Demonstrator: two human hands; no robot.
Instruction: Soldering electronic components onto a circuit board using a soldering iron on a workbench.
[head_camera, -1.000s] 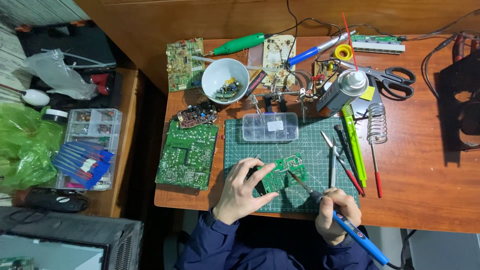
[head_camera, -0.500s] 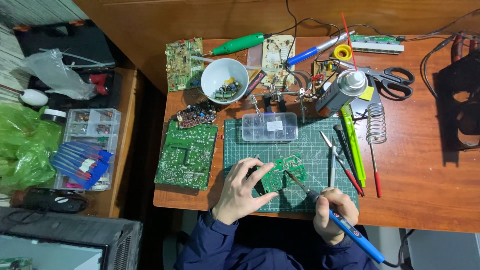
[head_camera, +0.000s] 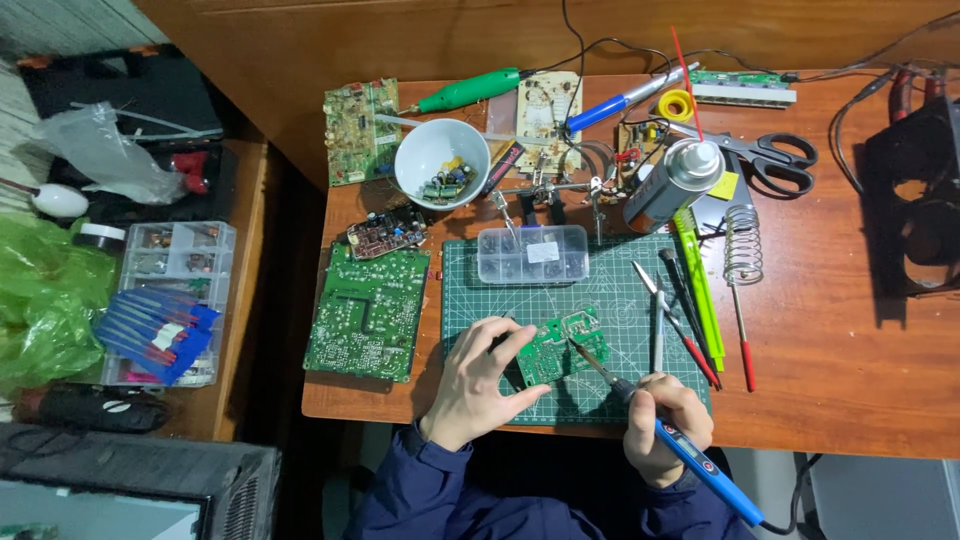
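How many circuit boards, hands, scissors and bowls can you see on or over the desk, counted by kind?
Circuit boards: 7 (one under the iron, large one, five small ones at the back, e.g.)
Hands: 2, left hand on the board, right hand holding the soldering iron
Scissors: 1
Bowls: 1
Total: 11

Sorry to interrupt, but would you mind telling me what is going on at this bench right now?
A person seated at a wooden desk is working on a small green circuit board that lies on a green cutting mat. The left hand steadies the board at its edge, while the right hand holds a blue soldering iron with its tip touching the board. A larger green board, a white bowl of parts and a clear parts box sit nearby.
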